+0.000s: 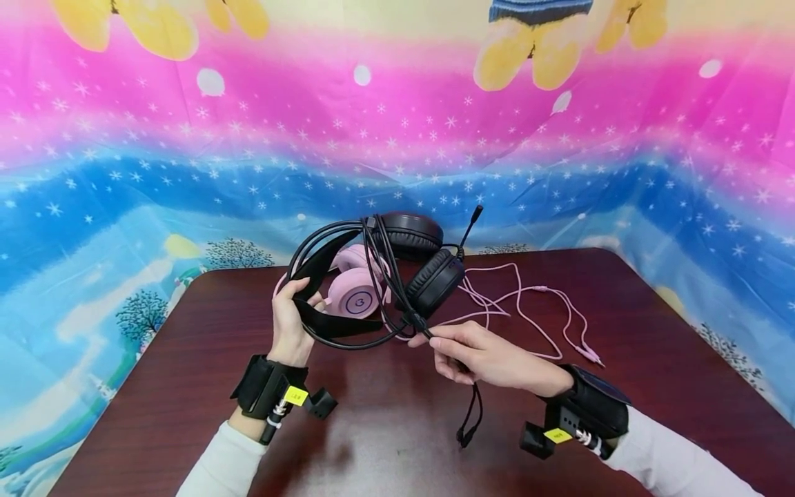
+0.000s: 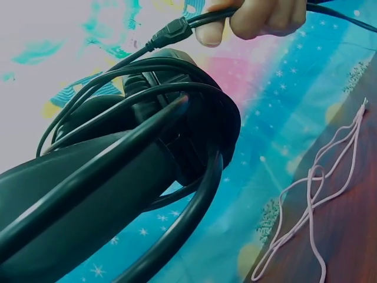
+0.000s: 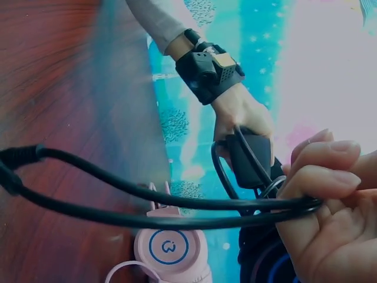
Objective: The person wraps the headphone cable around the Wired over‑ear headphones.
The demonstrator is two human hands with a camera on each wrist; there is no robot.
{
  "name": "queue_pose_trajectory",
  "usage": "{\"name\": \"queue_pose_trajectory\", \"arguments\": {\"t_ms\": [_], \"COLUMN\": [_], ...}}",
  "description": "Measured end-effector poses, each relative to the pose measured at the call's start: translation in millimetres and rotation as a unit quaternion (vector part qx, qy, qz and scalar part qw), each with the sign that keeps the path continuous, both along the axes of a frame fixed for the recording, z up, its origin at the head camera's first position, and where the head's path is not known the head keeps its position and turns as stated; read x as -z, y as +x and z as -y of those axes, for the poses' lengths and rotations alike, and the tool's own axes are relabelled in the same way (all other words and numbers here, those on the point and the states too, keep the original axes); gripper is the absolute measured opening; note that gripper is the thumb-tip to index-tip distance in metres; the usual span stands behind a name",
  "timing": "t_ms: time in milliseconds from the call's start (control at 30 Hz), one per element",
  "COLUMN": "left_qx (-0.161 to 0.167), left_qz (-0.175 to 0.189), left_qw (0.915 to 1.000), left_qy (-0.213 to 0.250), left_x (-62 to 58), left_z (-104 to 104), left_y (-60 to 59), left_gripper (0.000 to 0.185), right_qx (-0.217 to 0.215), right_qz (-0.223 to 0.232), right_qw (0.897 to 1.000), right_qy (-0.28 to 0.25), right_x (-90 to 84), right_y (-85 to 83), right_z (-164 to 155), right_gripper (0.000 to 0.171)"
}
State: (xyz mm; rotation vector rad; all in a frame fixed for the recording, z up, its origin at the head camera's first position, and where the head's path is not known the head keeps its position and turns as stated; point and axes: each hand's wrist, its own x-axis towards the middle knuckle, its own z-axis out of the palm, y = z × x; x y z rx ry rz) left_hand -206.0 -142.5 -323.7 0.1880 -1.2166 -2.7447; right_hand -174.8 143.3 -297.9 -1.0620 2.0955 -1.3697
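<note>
A black headset [image 1: 433, 284] with a boom microphone [image 1: 473, 219] is held up over the table, its cable wound around it. My left hand [image 1: 290, 319] grips the headband at its left end. With thumb and fingers my right hand [image 1: 483, 353] pinches the black cable [image 3: 171, 204] beside the small splitter [image 2: 171, 33], below the lower ear cup. The doubled cable end [image 1: 470, 421] hangs below that hand. Behind the headset, partly hidden by it, are pink headphones [image 1: 352, 293]; whether they touch the headset I cannot tell.
The pink headphones' cable [image 1: 520, 312] lies in loose loops at the right, its plug [image 1: 593, 355] toward the right side. Beneath everything is a dark red-brown wooden table [image 1: 186, 386]. A printed cloth [image 1: 397, 124] hangs behind the table and along its sides.
</note>
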Motion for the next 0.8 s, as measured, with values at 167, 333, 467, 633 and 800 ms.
{"name": "queue_pose_trajectory", "arguments": {"t_ms": [167,333,467,633,800], "left_qx": [-0.002,0.009,0.029,0.052,0.082], "left_qz": [0.003,-0.007,-0.006,0.003,0.001], "left_qw": [1.0000,0.9999,0.9995,0.9984,0.9957], "left_qy": [-0.007,0.001,0.013,0.023,0.044], "left_x": [0.6,1.6,1.4,2.4,1.7], "left_z": [0,1,2,3,4], "left_y": [0.2,0.1,1.0,0.2,-0.6], "left_gripper": [0.022,0.021,0.021,0.022,0.024], "right_qx": [-0.011,-0.019,-0.030,-0.023,0.009], "right_qz": [0.032,0.058,0.067,0.096,0.097], "right_qw": [0.999,0.998,0.997,0.995,0.994], "right_qy": [-0.005,0.002,0.020,0.034,0.046], "right_x": [3.0,11.7,18.4,22.0,22.9], "right_y": [-2.1,-9.4,-17.1,-25.4,-30.7], "right_z": [0,-1,-5,-11,-16], "right_gripper": [0.041,0.043,0.048,0.056,0.064]}}
